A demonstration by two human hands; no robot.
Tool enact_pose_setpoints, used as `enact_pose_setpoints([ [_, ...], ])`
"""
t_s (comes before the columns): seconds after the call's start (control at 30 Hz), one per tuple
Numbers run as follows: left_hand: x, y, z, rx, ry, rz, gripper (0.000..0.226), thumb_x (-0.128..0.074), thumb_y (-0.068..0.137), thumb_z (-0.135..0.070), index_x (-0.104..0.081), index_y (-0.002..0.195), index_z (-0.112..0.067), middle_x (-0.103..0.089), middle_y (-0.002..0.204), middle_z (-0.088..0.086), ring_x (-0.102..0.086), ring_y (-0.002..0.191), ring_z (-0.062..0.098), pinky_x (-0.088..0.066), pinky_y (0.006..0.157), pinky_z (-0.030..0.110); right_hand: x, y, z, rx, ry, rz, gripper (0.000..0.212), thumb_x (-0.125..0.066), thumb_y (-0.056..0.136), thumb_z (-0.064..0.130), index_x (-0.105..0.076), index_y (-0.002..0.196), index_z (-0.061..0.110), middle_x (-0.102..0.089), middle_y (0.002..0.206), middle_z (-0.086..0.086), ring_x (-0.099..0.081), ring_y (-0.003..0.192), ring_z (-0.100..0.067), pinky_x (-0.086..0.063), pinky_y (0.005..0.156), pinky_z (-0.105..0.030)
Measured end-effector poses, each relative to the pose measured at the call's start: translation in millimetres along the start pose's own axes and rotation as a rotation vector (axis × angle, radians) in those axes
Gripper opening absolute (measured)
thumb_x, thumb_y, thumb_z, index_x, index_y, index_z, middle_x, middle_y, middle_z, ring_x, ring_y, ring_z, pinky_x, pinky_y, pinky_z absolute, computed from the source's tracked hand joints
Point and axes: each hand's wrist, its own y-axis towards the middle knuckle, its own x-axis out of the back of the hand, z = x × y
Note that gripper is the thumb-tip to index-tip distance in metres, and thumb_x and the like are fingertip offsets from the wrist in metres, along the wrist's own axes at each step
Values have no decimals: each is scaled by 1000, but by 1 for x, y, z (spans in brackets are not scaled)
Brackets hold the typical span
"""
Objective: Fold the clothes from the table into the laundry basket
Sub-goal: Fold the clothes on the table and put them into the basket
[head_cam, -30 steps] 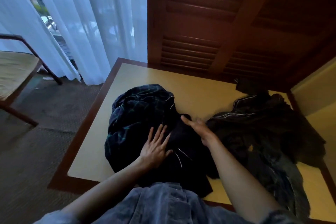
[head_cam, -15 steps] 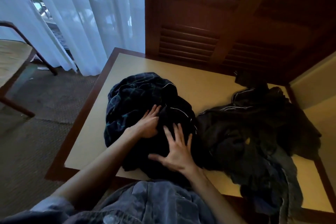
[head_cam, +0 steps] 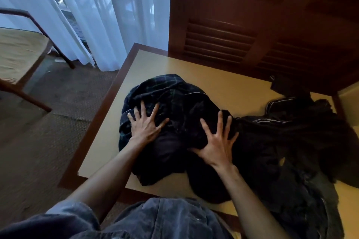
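Both hands flat on dark garment [head_cam: 174,103], table [head_cam: 223,83] centre-left.

Left hand [head_cam: 145,128] presses garment's left side, fingers straight and spread wide. Right hand [head_cam: 215,143] presses its right side, fingers likewise splayed, gripping nothing. Garment lies bunched, plaid-lined, near table's left edge. Pile [head_cam: 291,141] of dark clothes touches garment's right side. Chair [head_cam: 23,48] stands well left of table; curtain [head_cam: 97,15] behind.

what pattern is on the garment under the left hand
Dark navy plaid garment with thin green and white lines, head view.
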Motion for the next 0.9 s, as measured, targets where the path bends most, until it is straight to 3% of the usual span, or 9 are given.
enact_pose_setpoints([
  [0.07, 1, 7, -2, 29, 67, -21, 88, -21, 78, -91, 1, 153, -50, 1, 165, 16, -18, 143, 47, -20, 111, 63, 2, 19, -5, -94, 113, 114, 123, -54, 52, 97, -2, 154, 52, 30, 162, -3, 25, 149, -38, -14, 105, -80],
  [0.17, 1, 17, -3, 58, 130, -63, 91, -27, 76, -91, -2, 153, -51, -22, 154, 24, -39, 123, 47, -36, 95, 55, -4, 38, -9, -159, 150, 234, 122, -61, 59, 89, 6, 153, 51, 10, 166, -9, -1, 150, -43, -21, 108, -72],
  [0.23, 0, 24, -3, 62, 118, -64, 89, -34, 78, -88, -6, 153, -49, -37, 137, 25, -48, 110, 44, -42, 85, 50, -12, 45, -10, -154, 96, 215, 109, -61, 70, 82, -2, 155, 48, -9, 163, -14, -17, 145, -46, -29, 108, -64],
  [0.33, 1, 31, -4, 38, 59, -26, 81, -46, 87, -74, -8, 153, -48, -41, 130, 24, -55, 102, 43, -48, 77, 47, -21, 54, -9, -149, 72, 137, 88, -65, 81, 65, -21, 154, 43, -31, 152, -15, -31, 134, -46, -45, 98, -53],
  [0.4, 5, 31, -6, 35, 5, -2, 75, -51, 91, -62, -11, 153, -48, -44, 124, 22, -60, 98, 42, -47, 73, 45, -21, 61, -7, -169, 143, 121, 78, -68, 84, 55, -33, 152, 39, -41, 144, -16, -36, 131, -48, -46, 95, -53],
  [0.53, 14, 29, -9, 71, -184, 13, 67, -57, 92, -49, -21, 149, -52, -56, 116, 19, -63, 95, 42, -49, 78, 45, -9, 75, -14, -186, 352, 107, 63, -76, 83, 31, -53, 142, 29, -62, 122, -16, -60, 113, -39, -49, 90, -40],
  [0.63, 31, 17, 0, 85, -404, -45, 64, -60, 87, -52, -29, 143, -53, -63, 121, 13, -63, 104, 38, -54, 86, 46, 13, 72, -25, -279, 557, 21, 56, -78, 82, 16, -60, 135, 15, -70, 122, -13, -65, 115, -31, -49, 92, -34],
  [0.73, 60, -4, 10, 114, -533, -156, 64, -59, 87, -62, -35, 144, -47, -65, 127, 11, -63, 112, 36, -54, 87, 45, 43, 49, -39, -372, 676, -109, 46, -74, 86, 23, -63, 130, 14, -71, 117, -13, -64, 112, -32, -48, 87, -33],
  [0.9, 121, -44, -15, 6, -648, -281, 57, -60, 88, -60, -40, 140, -48, -67, 124, 11, -64, 110, 36, -54, 90, 49, 94, 3, -56, -523, 564, -469, 62, -75, 84, 31, -53, 141, 20, -60, 130, -16, -55, 121, -37, -46, 96, -41],
])
